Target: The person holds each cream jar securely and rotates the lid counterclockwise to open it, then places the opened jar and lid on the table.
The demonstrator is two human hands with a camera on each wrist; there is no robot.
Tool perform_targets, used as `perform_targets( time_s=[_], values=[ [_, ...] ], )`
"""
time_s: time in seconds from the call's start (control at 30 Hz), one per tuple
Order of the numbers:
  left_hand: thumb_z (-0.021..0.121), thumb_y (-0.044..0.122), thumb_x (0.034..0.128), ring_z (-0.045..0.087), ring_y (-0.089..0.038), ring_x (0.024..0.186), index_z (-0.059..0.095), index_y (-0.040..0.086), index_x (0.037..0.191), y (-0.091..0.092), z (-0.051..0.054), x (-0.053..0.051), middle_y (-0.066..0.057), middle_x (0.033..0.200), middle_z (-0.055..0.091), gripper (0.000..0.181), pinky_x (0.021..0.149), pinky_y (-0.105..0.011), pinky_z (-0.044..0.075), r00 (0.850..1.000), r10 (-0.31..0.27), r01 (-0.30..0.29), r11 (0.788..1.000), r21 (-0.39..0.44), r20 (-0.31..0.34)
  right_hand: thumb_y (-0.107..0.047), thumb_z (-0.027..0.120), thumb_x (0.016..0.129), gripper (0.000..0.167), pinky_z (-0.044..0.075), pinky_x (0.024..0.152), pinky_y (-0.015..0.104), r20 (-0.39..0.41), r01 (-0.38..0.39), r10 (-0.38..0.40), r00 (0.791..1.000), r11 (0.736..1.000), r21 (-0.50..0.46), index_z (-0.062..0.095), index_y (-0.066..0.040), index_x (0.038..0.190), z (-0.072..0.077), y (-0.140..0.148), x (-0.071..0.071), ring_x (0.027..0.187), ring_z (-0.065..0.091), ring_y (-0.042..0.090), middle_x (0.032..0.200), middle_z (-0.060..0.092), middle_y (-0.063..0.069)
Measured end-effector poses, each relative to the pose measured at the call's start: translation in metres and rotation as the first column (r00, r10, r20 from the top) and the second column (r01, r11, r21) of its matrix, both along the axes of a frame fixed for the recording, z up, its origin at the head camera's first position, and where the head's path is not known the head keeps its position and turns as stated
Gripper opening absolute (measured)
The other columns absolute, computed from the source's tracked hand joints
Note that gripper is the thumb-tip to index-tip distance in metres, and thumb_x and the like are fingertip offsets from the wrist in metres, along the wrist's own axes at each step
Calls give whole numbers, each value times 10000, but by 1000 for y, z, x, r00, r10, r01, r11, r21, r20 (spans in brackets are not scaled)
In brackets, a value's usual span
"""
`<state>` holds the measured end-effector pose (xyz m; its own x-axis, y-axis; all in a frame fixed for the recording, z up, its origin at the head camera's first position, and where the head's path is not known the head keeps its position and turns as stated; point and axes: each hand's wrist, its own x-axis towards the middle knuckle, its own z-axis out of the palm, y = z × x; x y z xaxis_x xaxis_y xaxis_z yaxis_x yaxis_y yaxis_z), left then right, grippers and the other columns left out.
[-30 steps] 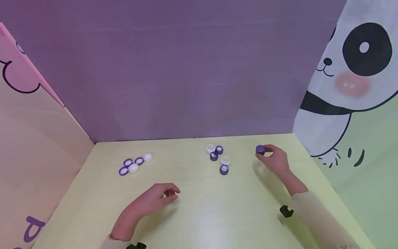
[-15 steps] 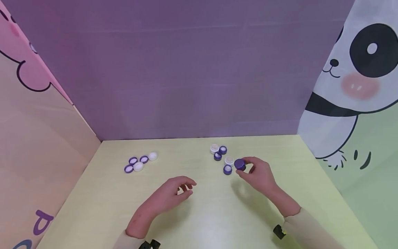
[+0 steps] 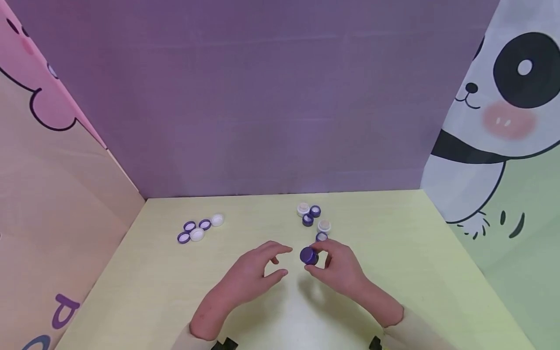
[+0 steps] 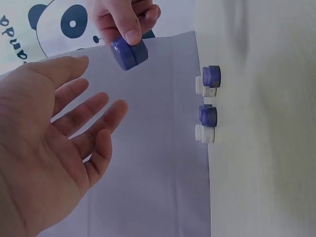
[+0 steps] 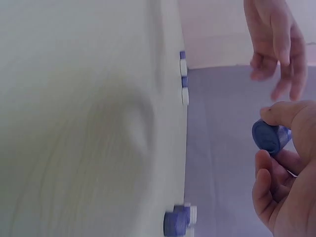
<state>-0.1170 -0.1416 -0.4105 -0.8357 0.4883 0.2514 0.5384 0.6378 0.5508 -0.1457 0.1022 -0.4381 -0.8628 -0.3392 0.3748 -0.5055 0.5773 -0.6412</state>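
Observation:
Between the thumb and fingers of my right hand [image 3: 339, 270] is a small purple lidded jar [image 3: 308, 255], held above the table and tilted. The left wrist view shows the purple jar [image 4: 129, 53] from the side, its lid on. My left hand [image 3: 251, 272] hovers just left of it with fingers spread, touching nothing. Beyond the right hand lie several small lidless jars, among them a white jar [image 3: 324, 226] and a purple jar [image 3: 307, 220]. The nearest purple jar [image 3: 321, 236] is partly hidden by the right hand.
At the table's left lies a cluster of loose lids, with a white lid [image 3: 197, 234] and a purple lid [image 3: 183, 237] among them. A purple cloth wall [image 3: 280, 97] closes off the back of the pale yellow table [image 3: 144, 291]. Printed panels flank both sides.
My right hand has carried the purple jar from the table's right side left and nearer to me. My left hand has moved right towards it, its fingers and thumb spreading apart.

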Motion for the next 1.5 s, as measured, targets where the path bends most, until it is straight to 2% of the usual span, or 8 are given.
perform_targets(
  time_s=[0.2,0.4,0.53,0.73,1.1,1.3,1.4,1.5],
  values=[
    [677,331,924,619,-92,916,564,170,1337,3,-1,-1,70,1256,592,458,776,-298,507,998,-5,1,999,-54,-68,-228,871,691,328,422,514,200,-50,-15,19,999,996,87,720,-183,979,-2,-18,5,542,450,-6,853,603,-131],
    [673,408,911,633,-115,895,596,165,1306,4,-4,-3,47,1189,641,470,776,-320,504,996,14,-23,994,-108,-86,-332,857,718,306,394,514,203,-66,1,10,998,987,161,724,-216,968,-3,-30,7,548,426,4,813,584,-157],
    [693,384,901,625,-122,886,625,165,1259,4,-6,-6,62,1120,653,425,774,-308,499,995,9,-21,993,-116,-99,-385,837,744,291,389,527,206,-70,4,10,997,981,194,727,-233,966,-2,-35,8,572,423,9,825,598,-162],
    [753,341,858,615,-139,884,667,178,1184,3,-9,-9,92,1030,642,375,770,-295,493,991,3,-19,994,-112,-136,-374,837,741,303,391,523,206,-50,-5,15,999,981,194,731,-224,983,0,-37,9,579,428,10,837,600,-154],
    [726,272,890,620,-145,913,629,171,1176,4,-17,-12,94,1070,624,318,811,-274,493,996,-44,38,997,-71,-81,-354,813,778,282,413,515,189,-28,-41,47,999,983,177,723,-210,1003,-2,-36,9,543,460,-23,882,647,-120],
    [649,310,944,609,-123,829,556,138,1219,9,-19,-14,53,1025,651,337,743,-276,491,994,-54,40,988,-147,-95,-333,831,764,250,416,515,182,-94,-31,46,994,987,158,727,-209,954,-2,-33,6,534,463,-41,838,652,-133],
    [608,352,961,560,-90,728,519,123,1202,11,-21,-14,71,905,616,344,674,-253,465,995,-33,15,982,-187,-96,-311,843,740,252,410,518,183,-135,-8,29,990,988,154,727,-204,937,-2,-34,7,548,465,-41,812,642,-135],
    [577,422,964,467,-71,597,527,128,1109,13,-24,-13,111,764,519,332,581,-241,406,991,8,-36,976,-216,-131,-289,842,716,236,400,506,180,-159,15,10,987,988,156,723,-212,906,-3,-35,8,546,465,-45,781,623,-146]
  ],
)
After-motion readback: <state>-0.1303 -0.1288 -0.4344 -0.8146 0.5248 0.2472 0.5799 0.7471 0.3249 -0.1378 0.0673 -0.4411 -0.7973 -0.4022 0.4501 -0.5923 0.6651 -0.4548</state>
